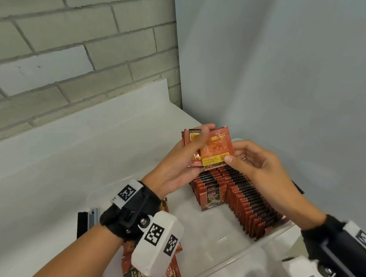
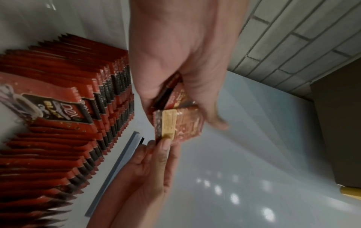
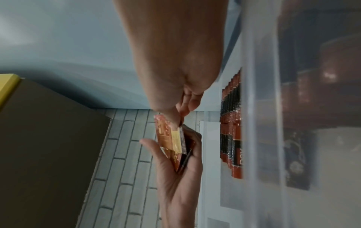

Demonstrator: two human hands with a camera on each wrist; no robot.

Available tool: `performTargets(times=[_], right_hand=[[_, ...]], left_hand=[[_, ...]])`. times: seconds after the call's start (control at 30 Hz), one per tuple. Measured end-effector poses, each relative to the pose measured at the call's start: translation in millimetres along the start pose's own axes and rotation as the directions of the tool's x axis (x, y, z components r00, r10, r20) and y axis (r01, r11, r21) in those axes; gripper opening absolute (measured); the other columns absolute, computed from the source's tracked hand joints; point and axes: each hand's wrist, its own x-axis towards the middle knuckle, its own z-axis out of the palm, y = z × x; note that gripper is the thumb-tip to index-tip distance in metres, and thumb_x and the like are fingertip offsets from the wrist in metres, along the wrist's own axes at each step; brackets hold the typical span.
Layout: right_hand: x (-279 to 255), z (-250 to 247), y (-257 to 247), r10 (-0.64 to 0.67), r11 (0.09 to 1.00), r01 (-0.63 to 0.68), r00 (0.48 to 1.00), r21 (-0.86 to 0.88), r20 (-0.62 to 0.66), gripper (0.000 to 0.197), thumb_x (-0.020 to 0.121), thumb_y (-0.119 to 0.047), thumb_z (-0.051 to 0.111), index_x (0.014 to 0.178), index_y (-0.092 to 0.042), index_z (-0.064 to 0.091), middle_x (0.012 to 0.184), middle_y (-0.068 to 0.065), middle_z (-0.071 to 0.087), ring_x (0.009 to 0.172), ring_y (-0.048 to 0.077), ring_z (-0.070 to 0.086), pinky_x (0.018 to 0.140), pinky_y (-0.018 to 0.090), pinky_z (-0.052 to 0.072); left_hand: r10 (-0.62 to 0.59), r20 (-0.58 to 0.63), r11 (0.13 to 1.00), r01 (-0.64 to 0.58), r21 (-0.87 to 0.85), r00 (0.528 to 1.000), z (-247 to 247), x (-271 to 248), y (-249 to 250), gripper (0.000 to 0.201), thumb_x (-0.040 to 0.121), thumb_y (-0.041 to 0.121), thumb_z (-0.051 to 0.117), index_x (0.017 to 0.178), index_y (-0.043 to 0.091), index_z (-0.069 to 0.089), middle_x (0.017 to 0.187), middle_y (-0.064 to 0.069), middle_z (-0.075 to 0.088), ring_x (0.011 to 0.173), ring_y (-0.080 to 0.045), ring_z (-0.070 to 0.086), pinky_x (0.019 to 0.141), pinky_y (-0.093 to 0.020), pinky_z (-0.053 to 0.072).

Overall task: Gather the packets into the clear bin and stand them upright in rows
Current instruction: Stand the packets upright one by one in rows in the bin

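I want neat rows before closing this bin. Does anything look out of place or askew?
Yes. The packets standing in the clear bin form tidy rows, but loose packets lie flat in a heap outside it, under the left wrist. The left hand grips a small stack, the right hand pinching its front packet.

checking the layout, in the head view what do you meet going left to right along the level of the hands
Brick wall → white counter → left hand → held packets → right hand → pale blue wall

White counter (image 1: 47, 162) carries clear bin (image 1: 267, 248), loose packets (image 1: 148, 271) beside it.
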Motion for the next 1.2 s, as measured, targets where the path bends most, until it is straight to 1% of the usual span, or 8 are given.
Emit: performTargets(times=[0.17, 0.33, 0.53, 0.67, 0.77, 0.93, 1.07, 1.2], right_hand=[[-3.6, 0.5, -5.3, -0.102, 0.993, 0.105, 0.993, 0.047, -0.067, 0.009, 0.082, -0.019, 0.07, 0.087, -0.026, 0.069, 0.093, -0.001, 0.072, 0.085, 0.015, 0.066, 0.08, 0.023, 0.053], [-2.9, -1.5, -3.2, -0.162, 0.986, 0.163, 0.985, 0.02, -0.066, 0.013, 0.08, -0.014, 0.071, 0.088, -0.024, 0.075, 0.099, 0.001, 0.072, 0.096, 0.026, 0.065, 0.091, 0.041, 0.052], [-2.7, -4.3, 2.5, -0.13, 0.992, 0.13, 0.991, 0.002, -0.027, 0.025, 0.088, -0.008, 0.062, 0.096, -0.027, 0.077, 0.112, -0.003, 0.069, 0.113, 0.017, 0.061, 0.088, 0.032, 0.055], [-1.1, -3.1, -0.2, -0.027, 0.999, 0.03, 0.997, 0.038, -0.077, 0.027, 0.093, -0.04, 0.053, 0.112, -0.027, 0.068, 0.106, -0.002, 0.071, 0.1, 0.018, 0.067, 0.086, 0.032, 0.056], [0.9, -1.4, 2.5, 0.07, 0.996, -0.071, 0.997, 0.059, 0.025, 0.063, 0.079, -0.071, 0.056, 0.114, -0.019, 0.063, 0.107, 0.005, 0.07, 0.099, 0.023, 0.068, 0.092, 0.038, 0.052], [-0.8, 2.1, -2.4, 0.151, 0.986, -0.158, 0.982, 0.057, 0.116, 0.039, 0.077, -0.037, 0.069, 0.113, -0.022, 0.065, 0.104, -0.005, 0.073, 0.094, 0.013, 0.07, 0.085, 0.025, 0.055], [1.9, -2.4, 2.1, 0.167, 0.977, -0.172, 0.985, 0.124, 0.054, 0.022, 0.078, -0.024, 0.071, 0.089, -0.006, 0.065, 0.09, 0.008, 0.075, 0.084, 0.019, 0.072, 0.078, 0.024, 0.055], [4.3, -5.0, 4.5, 0.171, 0.96, -0.16, 0.985, 0.231, -0.027, 0.022, 0.077, -0.018, 0.07, 0.091, -0.003, 0.063, 0.084, 0.013, 0.074, 0.078, 0.021, 0.071, 0.073, 0.023, 0.056]], left_hand=[[-0.144, -0.012, 0.987, 0.143, -0.076, 0.99, -3.2, 3.2, 1.3, 0.073, 0.071, 0.071, 0.044, 0.115, 0.016, 0.062, 0.113, -0.016, 0.067, 0.096, -0.026, 0.065, 0.084, -0.034, 0.053], [-0.235, 0.063, 0.972, 0.235, -0.003, 0.97, -0.1, -0.6, -0.4, 0.022, 0.08, 0.027, 0.064, 0.097, 0.013, 0.068, 0.08, -0.011, 0.067, 0.065, -0.018, 0.064, 0.064, -0.027, 0.057], [-0.166, 0.086, 0.986, 0.167, -0.003, 0.982, -5.2, 0.7, -0.1, 0.028, 0.078, 0.007, 0.067, 0.103, 0.018, 0.067, 0.093, -0.011, 0.072, 0.082, -0.021, 0.07, 0.068, -0.03, 0.059], [-0.043, 0.033, 0.997, 0.045, -0.055, 0.999, -2.6, 1.2, 1.0, 0.035, 0.076, 0.008, 0.064, 0.107, 0.021, 0.064, 0.101, -0.011, 0.071, 0.091, -0.024, 0.069, 0.087, -0.039, 0.054], [0.045, -0.009, 0.992, -0.046, -0.115, 0.999, -3.1, 3.3, 1.1, 0.038, 0.074, 0.004, 0.063, 0.109, 0.021, 0.063, 0.099, -0.01, 0.07, 0.094, -0.024, 0.068, 0.09, -0.04, 0.052], [0.103, -0.035, 0.984, -0.107, -0.143, 0.994, -4.2, 5.5, -0.8, 0.038, 0.081, -0.002, 0.059, 0.113, 0.02, 0.062, 0.101, -0.012, 0.068, 0.093, -0.024, 0.069, 0.083, -0.036, 0.056], [0.136, -0.037, 0.981, -0.14, -0.138, 0.99, -3.3, 4.8, -0.6, 0.041, 0.082, -0.006, 0.056, 0.112, 0.021, 0.061, 0.1, -0.012, 0.065, 0.093, -0.025, 0.066, 0.08, -0.034, 0.056], [0.129, -0.042, 0.981, -0.133, -0.144, 0.991, -6.4, 4.4, -2.8, 0.044, 0.082, -0.01, 0.056, 0.112, 0.021, 0.062, 0.11, -0.017, 0.062, 0.106, -0.033, 0.061, 0.086, -0.038, 0.053]])
